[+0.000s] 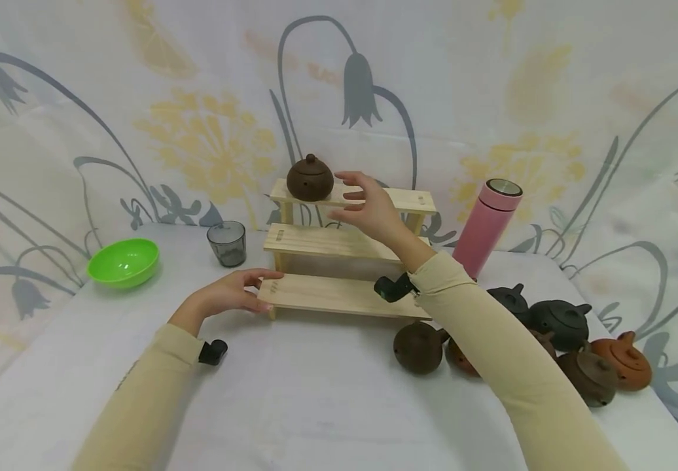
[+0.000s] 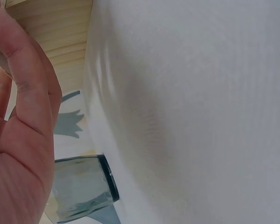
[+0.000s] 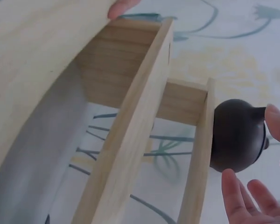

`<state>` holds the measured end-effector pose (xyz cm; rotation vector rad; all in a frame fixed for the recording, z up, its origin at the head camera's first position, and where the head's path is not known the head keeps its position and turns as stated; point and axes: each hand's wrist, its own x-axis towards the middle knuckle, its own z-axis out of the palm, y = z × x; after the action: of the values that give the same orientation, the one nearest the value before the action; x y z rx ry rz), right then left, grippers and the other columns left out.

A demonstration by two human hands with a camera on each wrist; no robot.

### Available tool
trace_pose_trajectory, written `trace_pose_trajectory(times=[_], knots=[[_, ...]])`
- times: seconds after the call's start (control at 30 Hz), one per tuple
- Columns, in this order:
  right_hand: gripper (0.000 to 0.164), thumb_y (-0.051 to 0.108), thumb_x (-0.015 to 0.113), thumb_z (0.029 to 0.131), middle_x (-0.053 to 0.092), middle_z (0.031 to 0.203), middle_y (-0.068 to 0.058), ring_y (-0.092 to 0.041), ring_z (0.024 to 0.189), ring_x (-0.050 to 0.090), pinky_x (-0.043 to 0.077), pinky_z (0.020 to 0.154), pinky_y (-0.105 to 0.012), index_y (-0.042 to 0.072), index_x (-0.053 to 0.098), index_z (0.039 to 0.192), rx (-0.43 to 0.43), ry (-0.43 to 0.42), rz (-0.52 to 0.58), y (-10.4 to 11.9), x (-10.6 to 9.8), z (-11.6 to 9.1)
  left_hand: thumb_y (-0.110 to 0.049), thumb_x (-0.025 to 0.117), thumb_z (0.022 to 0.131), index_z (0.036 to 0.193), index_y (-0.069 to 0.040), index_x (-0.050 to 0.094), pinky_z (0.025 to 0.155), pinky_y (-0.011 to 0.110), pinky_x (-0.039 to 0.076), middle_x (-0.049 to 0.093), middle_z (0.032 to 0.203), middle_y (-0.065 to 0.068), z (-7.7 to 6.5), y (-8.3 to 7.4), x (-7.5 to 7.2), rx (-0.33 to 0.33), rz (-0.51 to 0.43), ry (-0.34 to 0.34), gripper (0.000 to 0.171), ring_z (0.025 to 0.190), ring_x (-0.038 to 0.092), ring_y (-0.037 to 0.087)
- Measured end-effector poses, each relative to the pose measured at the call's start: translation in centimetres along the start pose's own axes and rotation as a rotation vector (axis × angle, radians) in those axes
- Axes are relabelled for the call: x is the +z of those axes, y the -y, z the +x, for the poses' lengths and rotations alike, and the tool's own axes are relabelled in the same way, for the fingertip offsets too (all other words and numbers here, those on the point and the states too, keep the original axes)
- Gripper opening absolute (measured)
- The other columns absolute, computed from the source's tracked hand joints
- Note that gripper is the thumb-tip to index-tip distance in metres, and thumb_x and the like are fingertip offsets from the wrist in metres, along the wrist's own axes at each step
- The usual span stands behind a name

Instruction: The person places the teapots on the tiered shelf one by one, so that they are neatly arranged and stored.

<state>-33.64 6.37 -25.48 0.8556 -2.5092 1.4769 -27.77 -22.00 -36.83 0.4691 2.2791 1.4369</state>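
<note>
Tan cloth of the right sleeve hides some of the small teapots on the desk. Farther in, the left hand holds the left end of the bottom board of the wooden stand, which runs side to side. Above, the right hand has its fingers spread. The round brown teapot sits on the top board, just left of those fingers; the right hand is nearer. One finger hides the tip of its stubby spout in the right wrist view, so I can't tell if they touch.
</note>
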Motion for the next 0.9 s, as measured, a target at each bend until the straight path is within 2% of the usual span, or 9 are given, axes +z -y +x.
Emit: trace_pose_trajectory(times=[0.2, 0.4, 0.57, 0.73, 0.9], knots=[[0.059, 0.010, 0.075, 0.079, 0.046, 0.131, -0.012, -0.027, 0.112, 0.053, 0.047, 0.086, -0.035, 0.006, 0.048, 0.131, -0.017, 0.004, -0.010, -0.1, -1.0, -3.0, -0.006, 0.073, 0.079, 0.139, -0.003, 0.042, 0.073, 0.030, 0.048, 0.045, 0.101, 0.015, 0.1, 0.2, 0.0, 0.021, -0.004, 0.007, 0.068, 0.081, 0.052, 0.019], [0.057, 0.009, 0.075, 0.079, 0.046, 0.128, -0.013, -0.032, 0.112, 0.051, 0.046, 0.087, -0.039, 0.004, 0.049, 0.129, -0.039, 0.040, -0.021, -1.1, -1.7, -6.7, -0.004, 0.073, 0.079, 0.139, -0.003, 0.041, 0.074, 0.032, 0.050, 0.045, 0.101, 0.016, 0.1, 0.0, -0.1, 0.014, -0.012, 0.005, 0.068, 0.085, 0.053, 0.020], [0.057, 0.010, 0.076, 0.078, 0.046, 0.128, -0.013, -0.031, 0.111, 0.053, 0.046, 0.087, -0.040, 0.006, 0.050, 0.129, 0.009, 0.052, -0.027, -2.4, -2.4, -9.8, -0.006, 0.073, 0.079, 0.139, -0.004, 0.041, 0.075, 0.033, 0.049, 0.047, 0.101, 0.016, 0.1, 0.0, -0.1, 0.025, -0.015, 0.015, 0.068, 0.087, 0.053, 0.021], [0.058, 0.014, 0.078, 0.076, 0.049, 0.125, -0.013, -0.029, 0.102, 0.058, 0.047, 0.084, -0.043, 0.007, 0.052, 0.127, 0.045, 0.056, -0.067, -3.1, -2.9, -12.4, -0.007, 0.073, 0.080, 0.140, -0.003, 0.040, 0.076, 0.033, 0.049, 0.046, 0.100, 0.015, -0.1, 0.2, -0.1, 0.020, -0.009, 0.022, 0.069, 0.087, 0.052, 0.021], [0.056, 0.010, 0.079, 0.074, 0.054, 0.120, -0.010, -0.025, 0.103, 0.057, 0.049, 0.082, -0.034, 0.005, 0.055, 0.124, -0.012, 0.041, -0.109, -3.4, -3.6, -14.9, -0.008, 0.072, 0.080, 0.140, -0.003, 0.039, 0.077, 0.033, 0.049, 0.045, 0.101, 0.016, -0.1, 0.1, -0.1, 0.021, 0.005, 0.026, 0.069, 0.086, 0.052, 0.021]])
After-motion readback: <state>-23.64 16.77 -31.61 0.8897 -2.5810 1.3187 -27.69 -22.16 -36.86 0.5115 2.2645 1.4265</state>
